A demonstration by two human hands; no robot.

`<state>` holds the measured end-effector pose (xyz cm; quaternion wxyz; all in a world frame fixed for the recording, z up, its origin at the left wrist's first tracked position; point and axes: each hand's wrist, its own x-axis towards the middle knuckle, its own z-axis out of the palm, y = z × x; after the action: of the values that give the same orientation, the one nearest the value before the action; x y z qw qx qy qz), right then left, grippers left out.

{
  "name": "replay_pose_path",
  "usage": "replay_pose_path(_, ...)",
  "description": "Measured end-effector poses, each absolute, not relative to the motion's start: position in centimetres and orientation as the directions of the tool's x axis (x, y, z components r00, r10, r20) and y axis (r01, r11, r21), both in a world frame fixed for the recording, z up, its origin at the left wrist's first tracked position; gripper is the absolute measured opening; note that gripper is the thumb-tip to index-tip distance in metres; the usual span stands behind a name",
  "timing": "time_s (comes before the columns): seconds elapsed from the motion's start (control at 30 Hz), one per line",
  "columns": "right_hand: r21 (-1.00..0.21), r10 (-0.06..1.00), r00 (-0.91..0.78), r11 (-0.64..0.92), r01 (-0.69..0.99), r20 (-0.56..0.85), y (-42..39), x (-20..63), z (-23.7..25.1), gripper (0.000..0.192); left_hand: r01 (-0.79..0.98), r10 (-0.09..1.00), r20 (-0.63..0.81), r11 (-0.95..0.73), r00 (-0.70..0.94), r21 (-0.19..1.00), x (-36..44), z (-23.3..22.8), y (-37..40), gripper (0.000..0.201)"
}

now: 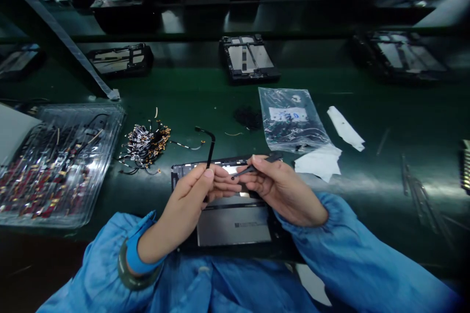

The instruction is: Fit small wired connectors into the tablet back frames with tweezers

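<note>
My left hand [198, 186] pinches a thin black flex cable [211, 149] between thumb and forefinger; its bent upper end sticks up past the thumb. Dark tweezers [250, 169] are held in my right hand [282, 183], with their tips at my left fingertips. At those tips is a tiny dark round piece [232, 177], too small to name; whether the tweezers grip it I cannot tell. Below both hands lies an opened tablet [235, 227] with a large silver-grey battery, partly hidden by my fingers.
Left of my hands are a pile of small cables [145, 146] and a clear plastic tray [106, 156] of parts. A clear bag [293, 127], white paper pieces [345, 127] and metal tools [420, 193] lie rightward. Several device frames [249, 58] line the back; people sit beyond.
</note>
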<state>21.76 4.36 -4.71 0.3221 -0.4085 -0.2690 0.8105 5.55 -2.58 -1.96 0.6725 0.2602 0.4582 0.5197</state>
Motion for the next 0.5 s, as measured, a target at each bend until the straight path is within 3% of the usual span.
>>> replay_pose_path(0.5,-0.665,0.712,-0.458,-0.686,-0.295,-0.532,4.38,21.44,-4.70,0.024,-0.480,0.947,-0.320,0.300,0.043,0.824,5.32,-2.41,-2.78,0.023)
